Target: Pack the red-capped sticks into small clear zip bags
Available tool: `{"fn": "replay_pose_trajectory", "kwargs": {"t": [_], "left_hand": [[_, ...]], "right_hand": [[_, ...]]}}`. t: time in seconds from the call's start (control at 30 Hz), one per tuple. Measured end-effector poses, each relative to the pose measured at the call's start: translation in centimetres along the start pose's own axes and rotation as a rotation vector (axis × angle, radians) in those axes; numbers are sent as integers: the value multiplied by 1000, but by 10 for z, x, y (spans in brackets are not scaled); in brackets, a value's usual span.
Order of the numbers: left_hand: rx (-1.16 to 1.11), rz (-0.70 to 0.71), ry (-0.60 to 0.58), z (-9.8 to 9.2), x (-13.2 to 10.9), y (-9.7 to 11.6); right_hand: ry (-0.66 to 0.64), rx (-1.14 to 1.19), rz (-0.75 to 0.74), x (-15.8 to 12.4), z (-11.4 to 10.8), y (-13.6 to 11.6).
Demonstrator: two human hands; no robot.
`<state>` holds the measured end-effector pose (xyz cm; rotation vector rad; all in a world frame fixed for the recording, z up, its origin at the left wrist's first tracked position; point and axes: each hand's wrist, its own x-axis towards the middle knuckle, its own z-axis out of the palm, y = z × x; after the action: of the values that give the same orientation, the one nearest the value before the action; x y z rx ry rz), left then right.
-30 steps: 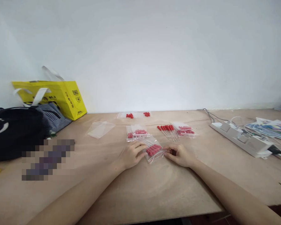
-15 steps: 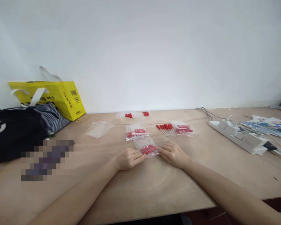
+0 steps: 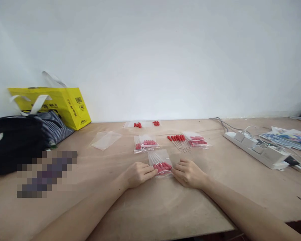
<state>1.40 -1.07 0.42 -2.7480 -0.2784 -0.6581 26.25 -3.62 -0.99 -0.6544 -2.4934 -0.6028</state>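
Note:
A small clear zip bag with several red-handled pins inside lies flat on the wooden table. My left hand pinches its near left corner with curled fingers. My right hand grips the near right corner, fingers bent on the bag's edge. Just beyond lie two filled bags, a loose row of red-handled pins and another filled bag.
An empty clear bag lies at the left middle. Small red caps sit near the wall. A yellow tote and dark bags stand at the left. A white power strip with cables and printed sheets is at the right.
The bag has been turned from slanted to roughly square with me and drawn slightly nearer. Both hands stayed on its near corners and shifted a little closer to me.

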Motion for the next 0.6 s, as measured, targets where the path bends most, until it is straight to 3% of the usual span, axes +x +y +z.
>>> {"fn": "replay_pose_trajectory", "kwargs": {"t": [0.2, 0.6], "left_hand": [[15, -152, 110, 8, 0, -7], [262, 150, 140, 0, 7, -12]], "right_hand": [[39, -37, 95, 2, 3, 2], [110, -158, -71, 5, 7, 8]]}}
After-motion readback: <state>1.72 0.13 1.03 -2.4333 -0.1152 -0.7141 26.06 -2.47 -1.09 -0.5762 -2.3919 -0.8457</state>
